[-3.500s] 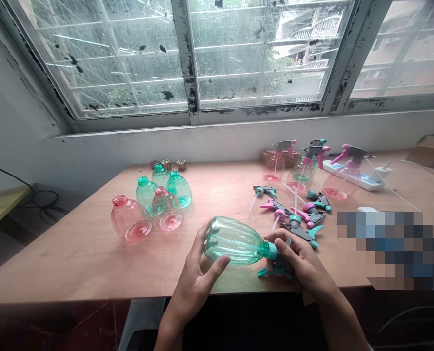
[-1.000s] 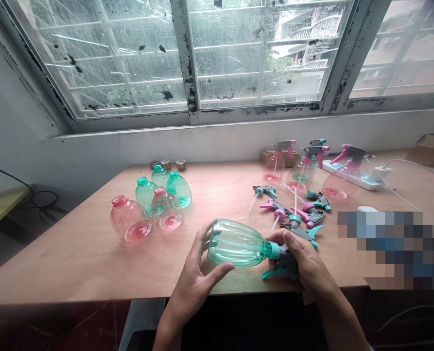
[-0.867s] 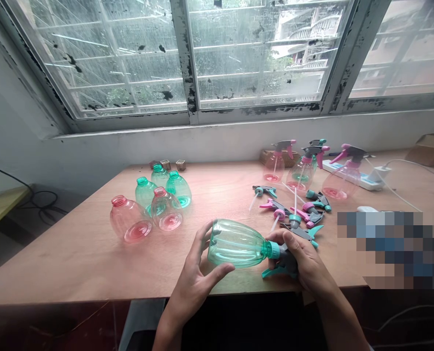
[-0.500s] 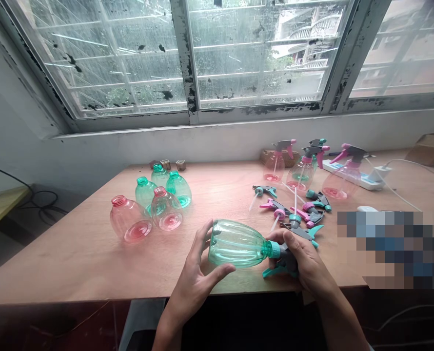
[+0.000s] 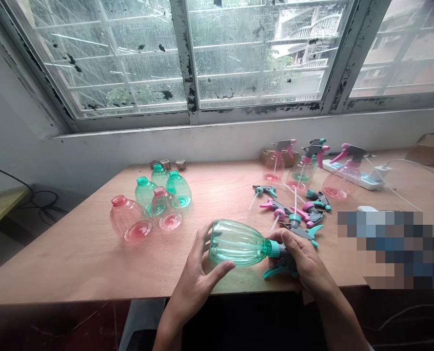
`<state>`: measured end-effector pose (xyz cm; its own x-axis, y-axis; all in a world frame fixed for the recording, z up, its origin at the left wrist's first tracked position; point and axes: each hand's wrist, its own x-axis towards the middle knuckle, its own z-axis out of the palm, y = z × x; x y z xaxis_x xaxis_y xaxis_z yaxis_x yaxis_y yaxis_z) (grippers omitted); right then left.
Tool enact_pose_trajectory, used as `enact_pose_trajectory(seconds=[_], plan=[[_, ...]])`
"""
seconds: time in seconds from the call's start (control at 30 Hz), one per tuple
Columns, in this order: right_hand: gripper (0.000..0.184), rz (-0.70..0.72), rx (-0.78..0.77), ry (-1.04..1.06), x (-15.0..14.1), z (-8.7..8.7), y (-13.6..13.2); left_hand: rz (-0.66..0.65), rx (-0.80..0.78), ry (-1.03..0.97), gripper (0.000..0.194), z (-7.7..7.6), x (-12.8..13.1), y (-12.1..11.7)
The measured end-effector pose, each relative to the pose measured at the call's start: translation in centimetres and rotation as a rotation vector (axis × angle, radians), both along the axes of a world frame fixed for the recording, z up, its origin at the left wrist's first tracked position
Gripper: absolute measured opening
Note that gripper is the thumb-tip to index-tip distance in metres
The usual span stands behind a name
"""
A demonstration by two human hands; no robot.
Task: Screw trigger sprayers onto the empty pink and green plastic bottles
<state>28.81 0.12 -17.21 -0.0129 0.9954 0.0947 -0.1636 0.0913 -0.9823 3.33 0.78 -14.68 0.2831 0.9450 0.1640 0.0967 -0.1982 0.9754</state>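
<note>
A clear green spray bottle (image 5: 237, 242) lies sideways above the table's front edge, its base to the left. My left hand (image 5: 198, 273) cups that base, fingers behind and thumb along the lower side. Around the grey and teal trigger spray head (image 5: 283, 261) at the other end, my right hand (image 5: 306, 265) is closed; its fingers hide part of the head. The teal collar meets the bottle's neck. Just beyond my right hand lie loose spray heads, teal ones (image 5: 295, 221) and pink ones (image 5: 280, 213), some with white tubes showing.
Open-necked green bottles (image 5: 179, 189) and pink bottles (image 5: 131, 219) stand at the left. Bottles with spray heads (image 5: 274, 165) stand at the back right, near a white power strip (image 5: 354, 175) with cables. A cardboard box (image 5: 432, 148) sits in the far right corner.
The bottle and both hands keep nearly the same place. The teal trigger under my right hand has shifted very slightly.
</note>
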Motion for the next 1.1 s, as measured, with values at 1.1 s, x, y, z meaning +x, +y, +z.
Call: enact_pose_trajectory(seconds=[1.1], plan=[[0.040,-0.450,0.407,-0.087,-0.18,-0.14,0.24,0.033,0.286,0.316,0.073,-0.06,0.31,0.09]])
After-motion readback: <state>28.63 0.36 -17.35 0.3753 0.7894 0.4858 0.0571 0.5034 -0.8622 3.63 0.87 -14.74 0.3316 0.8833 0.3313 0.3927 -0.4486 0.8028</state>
